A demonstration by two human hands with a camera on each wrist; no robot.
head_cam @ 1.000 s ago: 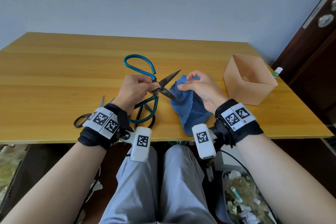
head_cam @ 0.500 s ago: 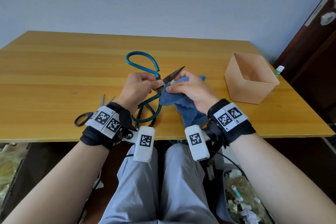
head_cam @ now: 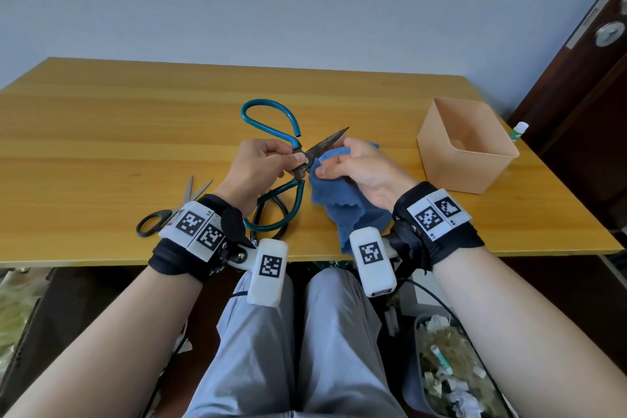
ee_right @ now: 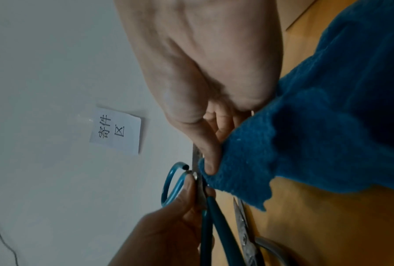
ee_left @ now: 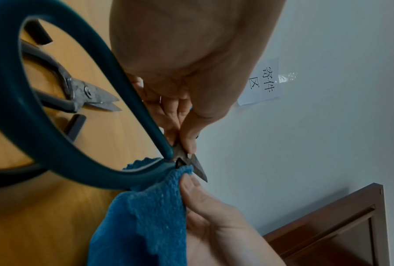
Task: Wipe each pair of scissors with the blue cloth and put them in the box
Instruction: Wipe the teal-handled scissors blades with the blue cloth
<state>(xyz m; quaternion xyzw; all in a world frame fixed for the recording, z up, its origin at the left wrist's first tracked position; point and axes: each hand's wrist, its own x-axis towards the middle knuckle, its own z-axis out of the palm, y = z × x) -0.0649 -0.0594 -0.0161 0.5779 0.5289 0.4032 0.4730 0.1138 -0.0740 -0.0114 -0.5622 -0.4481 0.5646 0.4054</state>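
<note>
1. Left hand (head_cam: 252, 166) pinches the teal scissors (head_cam: 271, 125) at the pivot, above the desk (head_cam: 101, 132).
2. Right hand (head_cam: 356, 166) pinches blue cloth (head_cam: 342, 204) round one blade (edge could cut through).
3. Loosening either grip risks dropping them short of the box (head_cam: 464, 146).

Item count: three pairs of scissors, one blue cloth (head_cam: 339, 200), one box (head_cam: 468, 163).
Teal scissors (head_cam: 325, 144) in left hand (head_cam: 258, 166); black-handled scissors (head_cam: 187, 189) and dark shears (ee_left: 86, 93) beside it; cloth in right hand (head_cam: 366, 170).

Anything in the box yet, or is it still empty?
No scissors show inside the box: only its bare inner walls and part of the floor are visible. The near wall hides the front of the floor, so that strip cannot be checked.
</note>
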